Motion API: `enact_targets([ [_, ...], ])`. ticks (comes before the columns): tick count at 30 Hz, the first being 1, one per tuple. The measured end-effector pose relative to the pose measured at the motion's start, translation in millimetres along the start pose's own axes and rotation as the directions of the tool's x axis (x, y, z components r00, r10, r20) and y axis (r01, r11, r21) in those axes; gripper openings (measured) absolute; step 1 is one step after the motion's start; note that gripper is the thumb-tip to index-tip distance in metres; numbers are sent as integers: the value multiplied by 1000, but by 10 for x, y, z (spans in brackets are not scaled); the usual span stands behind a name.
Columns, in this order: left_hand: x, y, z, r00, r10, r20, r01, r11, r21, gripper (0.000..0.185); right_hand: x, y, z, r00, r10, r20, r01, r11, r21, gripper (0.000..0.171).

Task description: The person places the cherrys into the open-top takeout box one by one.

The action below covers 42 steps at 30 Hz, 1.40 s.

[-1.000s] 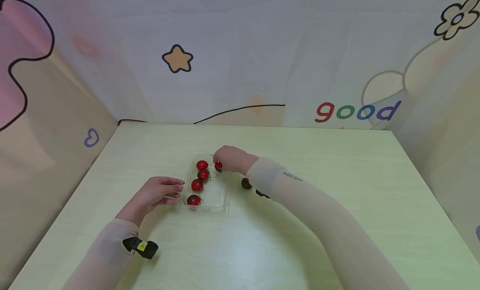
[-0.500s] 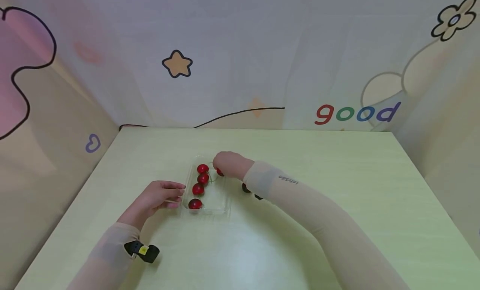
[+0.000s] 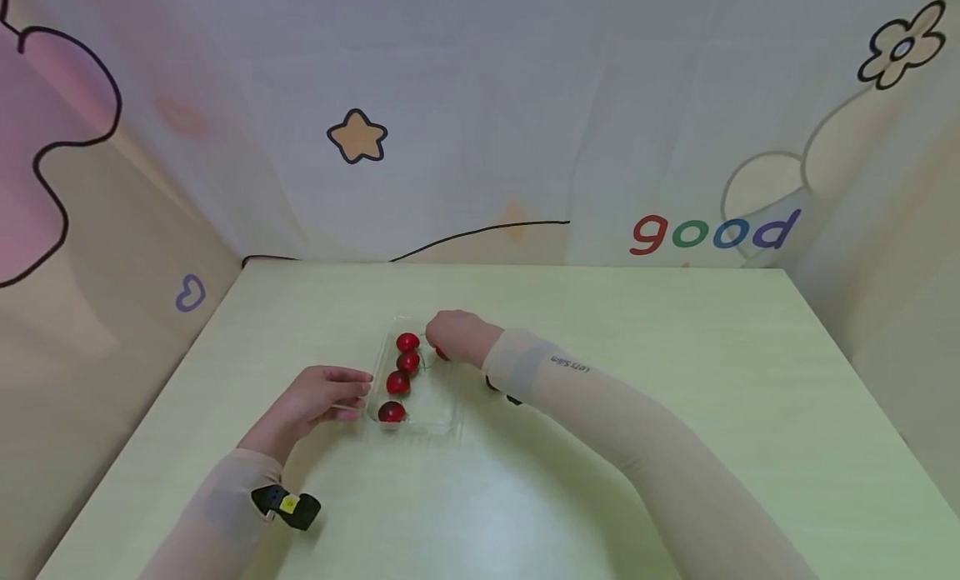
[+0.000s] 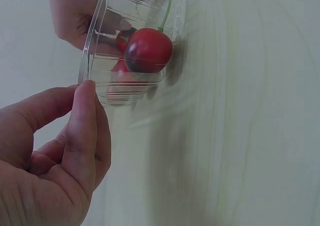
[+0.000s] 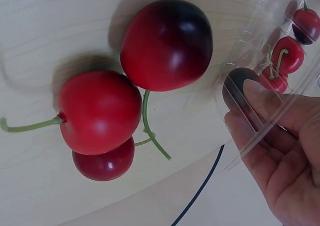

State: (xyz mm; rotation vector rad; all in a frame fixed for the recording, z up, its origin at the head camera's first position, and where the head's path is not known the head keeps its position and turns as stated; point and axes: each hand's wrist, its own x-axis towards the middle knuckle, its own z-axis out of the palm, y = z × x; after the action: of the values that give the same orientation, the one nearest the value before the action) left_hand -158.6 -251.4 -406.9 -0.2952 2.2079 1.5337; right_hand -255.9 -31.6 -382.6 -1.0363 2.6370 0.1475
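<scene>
A clear plastic box point(image 3: 431, 413) stands on the table with several red cherries point(image 3: 398, 383) lined up along its left side. My left hand point(image 3: 327, 393) pinches the box's left rim between thumb and finger, which the left wrist view shows close up. Over the far right corner, my right hand point(image 3: 461, 337) grips a dark red cherry point(image 5: 236, 89) between thumb and fingers, inside the clear wall. Most of that cherry is covered by the hand in the head view.
Outside the box, three cherries point(image 5: 100, 113) with green stems lie together on the table point(image 5: 30, 181) in the right wrist view. My right sleeve point(image 3: 600, 405) hides them from the head view. A printed cloth backdrop point(image 3: 480, 130) borders the table's back and sides.
The head view has tilted, so the whole scene sits slightly lower. My right sleeve now covers the loose cherry seen earlier beside the box. Both hands keep their holds.
</scene>
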Motion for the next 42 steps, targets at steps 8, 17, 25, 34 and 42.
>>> enact_targets([
  [8,4,9,7,1000,-1,-10,2,1000,4,40,13,-14,-9,1000,18,2,-18,1000,25,12],
  [17,22,-15,27,1000,0,-17,0,1000,8,39,-4,-20,11,1000,23,-3,-22,999,50,11],
  [25,36,-22,33,1000,12,-3,-12,1000,12,40,2,4,25,1000,22,-7,-21,998,58,11],
  [34,16,5,48,1000,6,-2,-6,1000,2,41,-49,-12,-13,1000,20,-3,-19,996,87,15],
  [42,32,12,43,1000,-7,-5,7,1000,7,40,-94,4,-47,1000,30,-4,-29,991,133,23],
])
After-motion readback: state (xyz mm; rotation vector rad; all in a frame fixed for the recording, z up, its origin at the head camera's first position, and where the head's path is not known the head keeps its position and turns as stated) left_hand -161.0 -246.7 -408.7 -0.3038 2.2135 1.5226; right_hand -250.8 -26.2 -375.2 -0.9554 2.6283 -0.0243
